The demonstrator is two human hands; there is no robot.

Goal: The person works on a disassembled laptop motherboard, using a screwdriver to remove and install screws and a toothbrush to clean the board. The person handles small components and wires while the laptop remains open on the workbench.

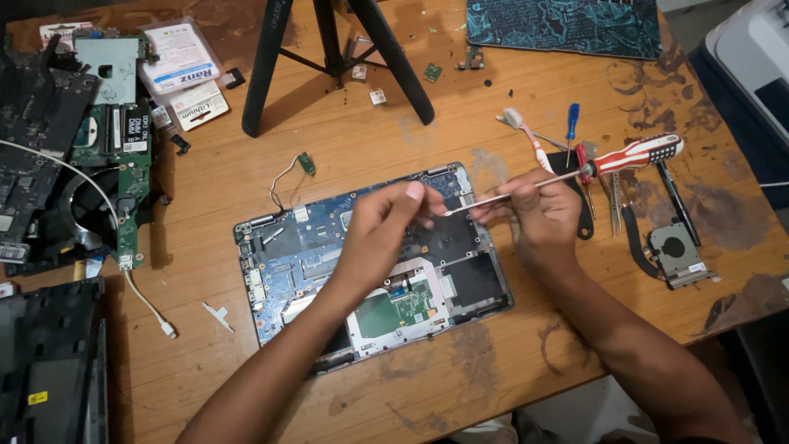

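Observation:
An opened laptop base (271,271) with its blue board and dark bays exposed lies on the wooden table (205,362). My right hand (530,218) is closed around the metal shaft of a screwdriver with a red and white handle (637,154), its tip pointing left over the laptop's upper right part. My left hand (382,234) hovers above the middle of the board, fingers pinched together right by the screwdriver tip. Whether something small sits between those fingers is too small to tell.
A black tripod (329,49) stands at the back. Circuit boards and a fan (107,164) pile up at the left, with a white cable (152,308). A small fan part (674,255), tweezers and a blue screwdriver (571,123) lie at the right. A dark mat (567,25) sits top right.

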